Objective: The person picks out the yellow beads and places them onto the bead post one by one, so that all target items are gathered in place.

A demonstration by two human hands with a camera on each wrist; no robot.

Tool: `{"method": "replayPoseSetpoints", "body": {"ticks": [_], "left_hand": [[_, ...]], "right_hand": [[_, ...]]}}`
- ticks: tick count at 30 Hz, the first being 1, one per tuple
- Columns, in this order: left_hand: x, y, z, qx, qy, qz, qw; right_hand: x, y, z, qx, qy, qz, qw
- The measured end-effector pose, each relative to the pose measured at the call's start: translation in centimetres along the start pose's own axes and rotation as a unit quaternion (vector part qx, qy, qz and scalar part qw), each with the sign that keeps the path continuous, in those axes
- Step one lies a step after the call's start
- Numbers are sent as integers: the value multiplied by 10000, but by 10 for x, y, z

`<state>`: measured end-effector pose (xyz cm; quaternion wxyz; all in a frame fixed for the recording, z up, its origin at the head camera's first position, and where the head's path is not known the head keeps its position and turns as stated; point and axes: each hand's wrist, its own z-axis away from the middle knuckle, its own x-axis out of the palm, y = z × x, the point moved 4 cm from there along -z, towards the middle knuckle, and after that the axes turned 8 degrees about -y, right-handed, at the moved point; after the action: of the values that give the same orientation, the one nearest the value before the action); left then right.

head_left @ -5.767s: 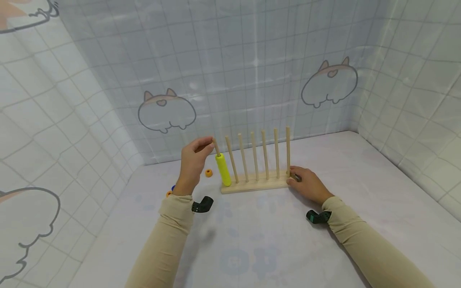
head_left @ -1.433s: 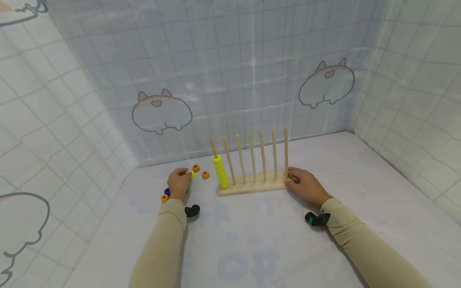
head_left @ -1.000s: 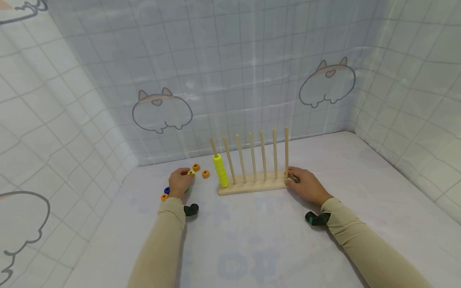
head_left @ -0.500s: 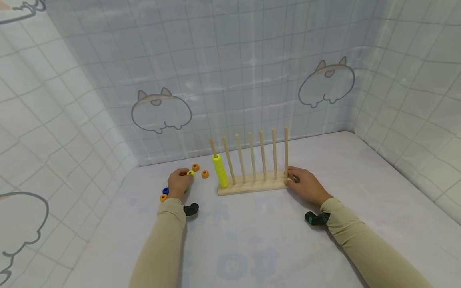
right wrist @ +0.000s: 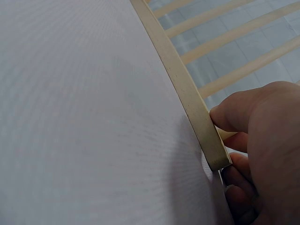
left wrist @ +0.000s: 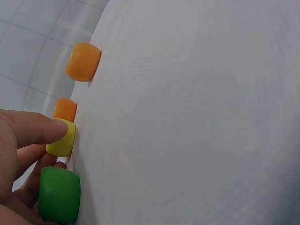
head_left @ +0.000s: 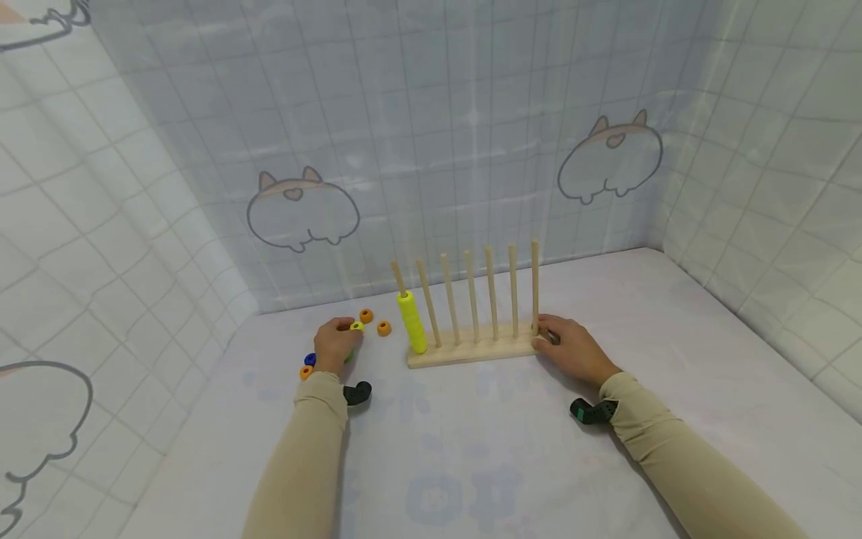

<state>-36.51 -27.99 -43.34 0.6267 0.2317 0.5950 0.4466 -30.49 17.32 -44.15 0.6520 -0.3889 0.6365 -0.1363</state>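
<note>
My left hand (head_left: 334, 344) pinches a yellow bead (left wrist: 61, 147) between thumb and fingers, low over the table. Just by that hand's palm sits a green bead (left wrist: 59, 194), mostly hidden in the head view. A wooden bead rack (head_left: 471, 350) with several upright pegs stands in the middle. On its leftmost peg is a stack of yellow beads (head_left: 412, 323), with the peg's tip showing above; the other pegs are bare. At the rack's right end, my right hand (head_left: 571, 346) grips the base, thumb in front and fingers around the end.
Two orange beads (head_left: 384, 328) lie between the left hand and the rack. A blue bead (head_left: 310, 359) and another orange bead (head_left: 306, 372) lie left of the left wrist. A tiled-pattern sheet (head_left: 431, 150) rises behind the table.
My left hand has come down and left from the top of the leftmost peg to the loose beads, and now pinches a yellow bead. The right hand stays on the rack's base.
</note>
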Motion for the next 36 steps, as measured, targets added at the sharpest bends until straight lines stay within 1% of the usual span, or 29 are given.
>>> {"method": "replayPoseSetpoints", "body": {"ticks": [4, 12, 19, 22, 31, 36], "left_hand": [[1, -2, -2, 37, 27, -16, 10000], [1, -3, -4, -9, 166, 63, 9998], [0, -2, 1, -115, 336, 319, 9989], [-1, -3, 3, -125, 359, 374, 9986], [-2, -7, 0, 23, 406, 421, 9983], [-2, -8, 0, -39, 443, 438, 9981]], "right_hand": [[0, 1, 0, -21, 32, 26, 10000], [-1, 0, -2, -85, 45, 35, 9999], [0, 0, -1, 0, 29, 61, 10000], [0, -1, 0, 14, 3, 61, 10000], [0, 2, -2, 55, 23, 94, 9999], [0, 1, -1, 63, -24, 44, 10000]]}}
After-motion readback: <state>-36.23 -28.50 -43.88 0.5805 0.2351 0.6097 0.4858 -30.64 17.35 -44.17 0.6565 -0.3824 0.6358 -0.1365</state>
